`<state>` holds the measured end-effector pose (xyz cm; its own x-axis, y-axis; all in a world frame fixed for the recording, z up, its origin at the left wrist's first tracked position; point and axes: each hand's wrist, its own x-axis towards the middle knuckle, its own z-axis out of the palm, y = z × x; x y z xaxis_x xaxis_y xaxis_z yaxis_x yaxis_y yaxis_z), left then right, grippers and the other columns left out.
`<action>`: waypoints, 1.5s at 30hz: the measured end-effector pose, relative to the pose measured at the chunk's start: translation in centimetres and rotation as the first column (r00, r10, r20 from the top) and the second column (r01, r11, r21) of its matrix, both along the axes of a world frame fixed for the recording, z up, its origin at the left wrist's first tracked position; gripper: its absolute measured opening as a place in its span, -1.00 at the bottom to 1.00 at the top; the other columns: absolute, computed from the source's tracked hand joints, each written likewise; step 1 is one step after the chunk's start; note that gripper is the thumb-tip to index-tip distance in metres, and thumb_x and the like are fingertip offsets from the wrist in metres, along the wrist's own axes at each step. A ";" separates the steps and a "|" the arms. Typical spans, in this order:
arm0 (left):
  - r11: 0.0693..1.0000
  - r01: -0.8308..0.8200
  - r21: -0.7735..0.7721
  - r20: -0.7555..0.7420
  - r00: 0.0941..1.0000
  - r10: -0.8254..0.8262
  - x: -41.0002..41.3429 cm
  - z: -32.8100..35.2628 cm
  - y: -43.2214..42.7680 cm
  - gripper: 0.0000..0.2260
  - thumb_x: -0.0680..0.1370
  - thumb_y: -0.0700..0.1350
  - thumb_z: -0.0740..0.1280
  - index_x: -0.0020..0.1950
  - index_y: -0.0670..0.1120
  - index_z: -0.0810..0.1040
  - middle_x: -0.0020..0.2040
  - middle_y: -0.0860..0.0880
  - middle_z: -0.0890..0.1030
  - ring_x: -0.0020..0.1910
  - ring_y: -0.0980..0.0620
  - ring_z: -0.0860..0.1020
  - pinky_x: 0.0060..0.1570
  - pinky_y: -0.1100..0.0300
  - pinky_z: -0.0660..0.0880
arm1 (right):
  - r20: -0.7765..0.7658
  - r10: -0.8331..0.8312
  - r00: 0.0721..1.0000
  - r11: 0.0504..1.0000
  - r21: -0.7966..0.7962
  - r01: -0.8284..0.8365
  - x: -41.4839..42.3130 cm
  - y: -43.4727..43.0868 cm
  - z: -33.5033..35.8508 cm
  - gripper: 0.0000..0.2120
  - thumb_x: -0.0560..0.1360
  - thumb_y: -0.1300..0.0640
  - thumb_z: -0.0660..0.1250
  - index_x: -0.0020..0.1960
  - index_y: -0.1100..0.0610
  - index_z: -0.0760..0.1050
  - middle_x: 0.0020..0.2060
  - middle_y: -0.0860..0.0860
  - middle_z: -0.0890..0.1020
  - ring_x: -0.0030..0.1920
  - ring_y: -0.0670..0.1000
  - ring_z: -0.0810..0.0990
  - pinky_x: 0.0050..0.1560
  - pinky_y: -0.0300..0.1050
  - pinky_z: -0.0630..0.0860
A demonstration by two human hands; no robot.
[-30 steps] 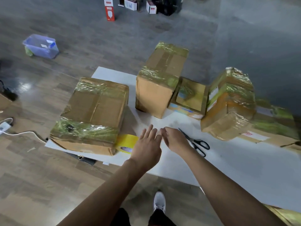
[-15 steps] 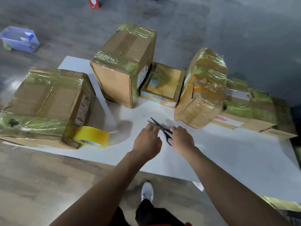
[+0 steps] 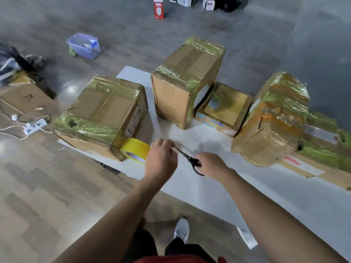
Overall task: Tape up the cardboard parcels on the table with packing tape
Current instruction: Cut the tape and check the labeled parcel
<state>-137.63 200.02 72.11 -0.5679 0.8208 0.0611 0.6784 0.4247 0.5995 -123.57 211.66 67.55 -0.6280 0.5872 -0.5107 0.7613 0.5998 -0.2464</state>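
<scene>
One white table (image 3: 284,196): it carries every parcel, and I work over its near edge.
Large brown cardboard box (image 3: 106,109): it sits at the table's left end, with glossy greenish tape banded across its front and back edges.
Tall brown cardboard box (image 3: 182,88): it stands upright behind the middle, with the same tape over its top edges.
Bulging tape-wrapped cardboard parcel (image 3: 275,120): it sits right of the middle, crumpled and tilted.
Flat cardboard parcel with a red-printed label (image 3: 321,141): it lies at the right end, touching the bulging one.
Small flat cardboard box (image 3: 226,109): it is wedged between the tall box and the bulging parcel.
Yellow roll of packing tape (image 3: 135,149): it stands on edge against the large box's near right corner, just beside my left hand.
My left hand (image 3: 161,160): the fingers are curled, with the fingertips at the blade tips. I cannot tell whether they pinch anything.
My right hand (image 3: 210,164): it is wrapped around the scissor handles.
Black-handled metal scissors (image 3: 190,159): I hold them above the table, blades pointing left toward my other hand.
</scene>
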 end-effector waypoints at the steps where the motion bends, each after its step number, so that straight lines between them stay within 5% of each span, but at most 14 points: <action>1: 0.997 -0.078 0.019 0.013 0.997 0.078 -0.8 0.3 -0.5 -0.91 0.51 -0.26 0.27 -0.03 -0.18 0.55 -0.08 -0.12 0.52 -0.07 -0.15 0.47 -0.14 -0.02 0.45 | -0.083 -0.008 0.997 0.998 -0.065 0.003 -1.0 0.1 0.6 -0.94 0.54 0.13 0.27 -0.03 0.09 0.50 -0.13 0.06 0.60 -0.08 0.14 0.58 -0.18 -0.09 0.41; 5: 0.920 -0.393 -0.008 0.228 0.895 0.384 -3.5 1.3 -2.6 -0.95 0.55 -0.17 0.24 -0.07 -0.14 0.44 -0.13 -0.04 0.51 -0.14 -0.07 0.45 -0.16 0.03 0.43 | -0.288 -0.044 0.957 0.965 -0.262 -0.035 -4.8 0.6 3.3 -0.96 0.54 0.16 0.31 -0.05 0.06 0.45 -0.26 -0.05 0.55 -0.23 0.02 0.52 -0.20 -0.14 0.43; 8: 0.764 -0.634 -0.119 0.607 0.563 0.561 -5.2 1.4 -3.2 -0.89 0.49 -0.10 0.20 -0.19 -0.12 0.34 -0.23 -0.05 0.48 -0.22 -0.09 0.43 -0.27 0.09 0.36 | -0.338 -0.058 0.939 0.953 -0.300 -0.050 -7.7 1.1 4.4 -0.85 0.52 0.16 0.34 0.09 0.07 0.49 -0.26 -0.08 0.54 -0.27 -0.03 0.47 -0.17 -0.11 0.44; 10: 0.695 -0.695 -0.181 0.732 0.377 0.567 -6.1 1.5 -2.8 -0.85 0.41 -0.04 0.17 -0.20 -0.12 0.30 -0.27 -0.14 0.47 -0.28 -0.07 0.41 -0.31 0.15 0.36 | -0.338 -0.024 0.941 0.957 -0.281 -0.076 -9.4 1.2 4.9 -0.79 0.52 0.15 0.35 0.14 0.09 0.49 -0.20 -0.05 0.56 -0.22 -0.02 0.50 -0.13 -0.09 0.46; 13: 0.643 -0.733 -0.223 0.795 0.245 0.555 -7.2 1.5 -2.2 -0.83 0.37 -0.05 0.18 -0.17 -0.15 0.35 -0.30 -0.17 0.40 -0.37 -0.09 0.47 -0.28 0.05 0.50 | -0.336 0.037 0.941 0.952 -0.274 -0.135 -11.3 1.3 5.8 -0.75 0.52 0.18 0.36 0.18 0.03 0.49 -0.14 0.03 0.59 -0.15 0.05 0.54 -0.13 -0.10 0.47; 16: 0.546 -0.782 -0.300 0.845 0.047 0.533 -8.3 0.7 -2.6 -0.73 0.47 -0.12 0.28 0.09 -0.24 0.38 -0.16 -0.18 0.47 -0.29 -0.13 0.56 -0.21 -0.08 0.65 | -0.297 0.073 0.952 0.947 -0.280 -0.160 -12.5 2.0 6.5 -0.70 0.52 0.18 0.34 0.22 -0.05 0.52 -0.12 0.00 0.63 -0.08 0.05 0.61 -0.15 -0.12 0.47; 19: 0.559 -0.755 -0.342 0.896 -0.084 0.435 -8.8 0.4 -3.0 -0.63 0.52 -0.10 0.40 0.20 -0.20 0.32 -0.15 -0.17 0.50 -0.23 -0.14 0.59 -0.20 -0.02 0.64 | -0.253 0.058 0.966 0.939 -0.315 -0.139 -13.5 2.7 7.3 -0.72 0.54 0.25 0.27 0.08 -0.11 0.56 -0.23 -0.14 0.66 -0.04 -0.10 0.68 -0.17 -0.24 0.48; 23: 0.554 -0.772 -0.312 0.916 -0.090 0.391 -9.2 -0.1 -3.3 -0.68 0.54 -0.15 0.39 0.22 -0.26 0.44 -0.22 -0.15 0.53 -0.32 -0.05 0.57 -0.36 0.15 0.59 | -0.204 0.079 0.976 0.924 -0.353 -0.149 -14.8 3.3 7.7 -0.68 0.54 0.28 0.23 -0.06 -0.14 0.57 -0.28 -0.12 0.67 -0.06 0.02 0.69 -0.09 -0.11 0.49; 29: 0.618 -0.720 -0.315 0.898 -0.016 0.439 -12.4 -0.2 -5.8 -0.76 0.55 -0.17 0.37 0.18 -0.18 0.47 -0.16 -0.10 0.54 -0.25 -0.02 0.55 -0.28 0.18 0.51 | -0.150 0.196 0.969 0.910 -0.340 -0.237 -16.5 3.9 8.6 -0.75 0.55 0.20 0.30 -0.02 -0.14 0.61 -0.43 -0.28 0.55 0.07 0.01 0.68 -0.08 -0.14 0.39; 36: 0.706 -0.630 -0.325 0.880 0.072 0.469 -15.9 0.4 -7.7 -0.86 0.56 -0.20 0.34 0.10 -0.11 0.49 -0.18 -0.05 0.53 -0.31 0.03 0.51 -0.34 0.22 0.37 | -0.029 0.356 0.934 0.877 -0.334 -0.345 -19.2 3.1 11.3 -0.74 0.44 -0.03 0.51 0.10 -0.20 0.57 -0.35 -0.23 0.58 -0.43 -0.27 0.47 -0.44 -0.46 0.31; 40: 0.758 -0.554 -0.345 0.878 0.095 0.469 -17.0 0.6 -8.4 -0.90 0.56 -0.19 0.33 0.06 -0.11 0.50 -0.19 -0.06 0.53 -0.30 0.01 0.50 -0.33 0.21 0.32 | -0.009 0.410 0.912 0.864 -0.315 -0.392 -21.3 3.0 12.0 -0.76 0.40 -0.14 0.51 0.06 -0.22 0.62 -0.21 -0.19 0.65 -0.20 -0.13 0.54 -0.12 -0.25 0.41; 45: 0.815 -0.460 -0.353 0.877 0.140 0.459 -18.3 0.8 -9.1 -0.96 0.56 -0.19 0.35 -0.04 -0.12 0.51 -0.18 -0.06 0.54 -0.33 0.03 0.50 -0.36 0.23 0.31 | 0.041 0.446 0.894 0.846 -0.344 -0.407 -23.8 3.2 12.2 -0.80 0.39 -0.15 0.51 0.00 -0.29 0.62 -0.22 -0.10 0.64 -0.22 -0.12 0.52 -0.11 -0.23 0.40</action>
<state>-155.90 190.90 72.93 -0.5106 0.3863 -0.7681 -0.6258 0.4457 0.6401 -147.39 214.85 79.72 -0.7039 0.0683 -0.7070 0.4830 0.7759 -0.4059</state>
